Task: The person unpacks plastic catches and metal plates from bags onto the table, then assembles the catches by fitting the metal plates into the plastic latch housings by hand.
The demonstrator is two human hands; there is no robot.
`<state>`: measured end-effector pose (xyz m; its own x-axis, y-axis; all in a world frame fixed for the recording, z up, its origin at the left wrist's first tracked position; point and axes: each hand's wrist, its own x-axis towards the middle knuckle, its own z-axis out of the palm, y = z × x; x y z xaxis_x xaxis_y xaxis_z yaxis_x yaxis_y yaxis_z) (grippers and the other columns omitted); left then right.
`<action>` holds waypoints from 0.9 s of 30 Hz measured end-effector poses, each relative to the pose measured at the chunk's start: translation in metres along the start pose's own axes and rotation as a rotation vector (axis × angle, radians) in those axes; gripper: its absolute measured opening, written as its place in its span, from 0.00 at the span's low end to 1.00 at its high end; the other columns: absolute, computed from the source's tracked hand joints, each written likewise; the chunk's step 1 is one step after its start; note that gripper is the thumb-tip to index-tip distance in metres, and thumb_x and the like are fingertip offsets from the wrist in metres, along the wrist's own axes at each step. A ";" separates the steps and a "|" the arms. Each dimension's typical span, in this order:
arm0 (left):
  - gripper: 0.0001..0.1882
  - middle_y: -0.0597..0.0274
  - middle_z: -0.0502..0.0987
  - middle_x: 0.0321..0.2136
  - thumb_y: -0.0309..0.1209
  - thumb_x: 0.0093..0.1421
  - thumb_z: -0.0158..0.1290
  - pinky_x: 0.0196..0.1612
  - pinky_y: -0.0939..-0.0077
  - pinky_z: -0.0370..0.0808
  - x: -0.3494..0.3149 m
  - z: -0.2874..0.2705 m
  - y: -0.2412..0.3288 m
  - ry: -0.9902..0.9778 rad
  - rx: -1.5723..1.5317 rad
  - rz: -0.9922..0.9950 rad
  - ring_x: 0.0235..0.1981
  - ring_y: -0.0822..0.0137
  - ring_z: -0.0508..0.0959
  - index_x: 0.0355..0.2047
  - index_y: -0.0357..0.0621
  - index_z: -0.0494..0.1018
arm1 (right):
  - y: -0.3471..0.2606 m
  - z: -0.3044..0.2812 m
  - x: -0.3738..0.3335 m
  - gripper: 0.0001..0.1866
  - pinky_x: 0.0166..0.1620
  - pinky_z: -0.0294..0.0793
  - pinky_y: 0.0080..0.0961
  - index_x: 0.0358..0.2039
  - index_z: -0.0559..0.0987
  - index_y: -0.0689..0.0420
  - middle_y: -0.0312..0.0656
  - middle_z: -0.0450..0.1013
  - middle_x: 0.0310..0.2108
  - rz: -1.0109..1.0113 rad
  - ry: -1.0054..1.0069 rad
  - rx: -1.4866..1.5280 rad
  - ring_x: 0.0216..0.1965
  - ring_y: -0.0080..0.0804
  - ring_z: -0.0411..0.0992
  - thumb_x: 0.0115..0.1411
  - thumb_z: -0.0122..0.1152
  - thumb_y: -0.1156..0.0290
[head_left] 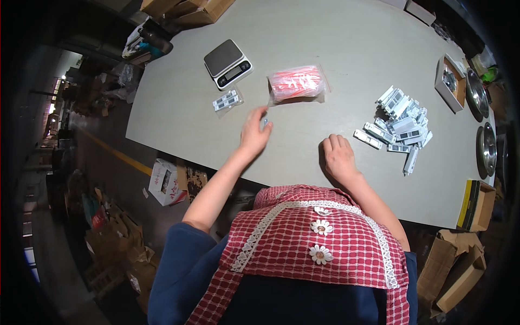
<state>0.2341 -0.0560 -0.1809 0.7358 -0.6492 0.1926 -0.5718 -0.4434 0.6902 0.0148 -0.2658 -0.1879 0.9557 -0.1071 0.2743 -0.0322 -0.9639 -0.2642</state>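
Observation:
Just left of the table's middle, my left hand [254, 131] has its fingers and thumb closed round a small grey piece [264, 123], mostly hidden by the hand. My right hand [339, 157] rests palm down near the front edge, fingers curled together; whatever is beneath them is hidden. To its right lies a loose pile of narrow white-and-grey plastic parts [403, 124] with dark windows. A small clear bag [227, 101] with several similar parts lies beyond my left hand. Further right is a clear bag of red-and-white strips [297, 82].
A digital scale [225, 57] stands behind the small bag. At the table's right side are an open box of small parts [450, 83], two round metal dishes [486, 147] and a yellow-and-black box [474, 206]. Cardboard boxes [187, 11] sit at the far left corner.

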 end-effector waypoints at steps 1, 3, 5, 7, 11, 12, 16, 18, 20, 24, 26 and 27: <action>0.25 0.47 0.75 0.51 0.27 0.59 0.59 0.54 0.58 0.73 0.009 -0.008 -0.013 0.074 0.019 -0.023 0.53 0.48 0.76 0.56 0.40 0.69 | -0.002 0.002 0.003 0.09 0.46 0.71 0.37 0.35 0.73 0.61 0.48 0.69 0.36 0.004 0.000 -0.003 0.41 0.45 0.70 0.52 0.56 0.75; 0.25 0.46 0.73 0.54 0.26 0.58 0.58 0.56 0.57 0.72 0.033 -0.025 -0.037 0.137 0.024 -0.032 0.55 0.47 0.75 0.57 0.40 0.68 | -0.002 0.006 0.008 0.08 0.45 0.71 0.37 0.34 0.73 0.61 0.48 0.68 0.35 0.111 0.078 -0.046 0.40 0.45 0.69 0.52 0.56 0.76; 0.28 0.46 0.70 0.57 0.29 0.57 0.60 0.62 0.52 0.66 0.054 -0.051 -0.061 0.216 0.317 -0.053 0.58 0.46 0.71 0.58 0.41 0.68 | -0.003 0.007 0.013 0.09 0.46 0.71 0.37 0.35 0.73 0.61 0.48 0.68 0.36 0.166 0.070 -0.077 0.41 0.45 0.69 0.52 0.56 0.76; 0.30 0.46 0.68 0.58 0.31 0.56 0.61 0.63 0.50 0.63 0.062 -0.062 -0.082 0.193 0.360 -0.032 0.60 0.45 0.70 0.58 0.41 0.68 | -0.006 0.007 0.014 0.10 0.47 0.71 0.36 0.36 0.73 0.61 0.48 0.69 0.37 0.171 0.109 -0.105 0.41 0.45 0.70 0.51 0.56 0.76; 0.35 0.44 0.64 0.62 0.37 0.53 0.65 0.65 0.46 0.59 0.066 -0.066 -0.102 0.071 0.487 -0.055 0.62 0.44 0.67 0.60 0.42 0.68 | -0.011 0.002 -0.001 0.12 0.47 0.71 0.36 0.37 0.73 0.60 0.48 0.70 0.38 0.185 0.102 -0.137 0.42 0.44 0.70 0.50 0.57 0.77; 0.35 0.44 0.64 0.62 0.37 0.53 0.65 0.65 0.46 0.59 0.067 -0.066 -0.104 0.060 0.470 -0.043 0.62 0.44 0.67 0.60 0.42 0.68 | -0.010 0.000 -0.006 0.12 0.47 0.72 0.36 0.37 0.73 0.60 0.48 0.70 0.38 0.210 0.095 -0.120 0.42 0.44 0.70 0.50 0.58 0.78; 0.32 0.49 0.78 0.47 0.43 0.50 0.69 0.57 0.50 0.69 0.061 -0.062 -0.113 0.160 0.451 -0.054 0.51 0.48 0.76 0.53 0.41 0.75 | -0.013 -0.008 -0.008 0.11 0.45 0.75 0.40 0.37 0.74 0.60 0.49 0.71 0.36 0.348 0.047 -0.081 0.41 0.47 0.72 0.51 0.59 0.79; 0.32 0.49 0.78 0.46 0.43 0.50 0.70 0.55 0.52 0.72 0.056 -0.065 -0.120 0.149 0.326 -0.102 0.49 0.49 0.77 0.52 0.41 0.75 | -0.014 -0.011 -0.001 0.10 0.45 0.75 0.42 0.37 0.74 0.61 0.50 0.72 0.36 0.404 0.020 -0.053 0.41 0.49 0.73 0.53 0.59 0.78; 0.30 0.51 0.79 0.42 0.41 0.51 0.70 0.47 0.60 0.77 0.042 -0.067 -0.125 0.175 0.124 -0.129 0.41 0.55 0.79 0.50 0.40 0.76 | -0.010 -0.018 0.007 0.08 0.43 0.77 0.47 0.36 0.75 0.63 0.54 0.75 0.36 0.513 -0.037 0.073 0.41 0.55 0.76 0.57 0.62 0.75; 0.30 0.54 0.77 0.40 0.36 0.51 0.71 0.45 0.64 0.77 0.007 -0.074 -0.084 0.216 -0.156 -0.248 0.39 0.59 0.78 0.51 0.39 0.75 | 0.023 -0.016 0.009 0.08 0.42 0.76 0.45 0.34 0.78 0.65 0.57 0.78 0.33 0.545 -0.143 0.352 0.38 0.56 0.77 0.56 0.65 0.74; 0.30 0.60 0.75 0.40 0.31 0.51 0.70 0.45 0.72 0.75 -0.015 -0.076 -0.052 0.187 -0.101 -0.134 0.38 0.66 0.74 0.54 0.41 0.74 | 0.027 -0.019 0.009 0.08 0.42 0.76 0.47 0.33 0.77 0.66 0.58 0.77 0.32 0.491 -0.179 0.294 0.38 0.57 0.77 0.55 0.65 0.74; 0.30 0.60 0.75 0.40 0.31 0.51 0.70 0.45 0.72 0.75 -0.025 -0.075 -0.038 0.197 -0.102 -0.153 0.38 0.66 0.74 0.54 0.41 0.74 | 0.027 -0.020 0.011 0.08 0.43 0.77 0.48 0.32 0.77 0.66 0.58 0.77 0.31 0.434 -0.201 0.250 0.38 0.59 0.77 0.54 0.65 0.75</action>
<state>0.2645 0.0233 -0.1600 0.8728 -0.4424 0.2061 -0.4167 -0.4556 0.7866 0.0189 -0.2976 -0.1739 0.9080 -0.4101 -0.0850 -0.3893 -0.7513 -0.5329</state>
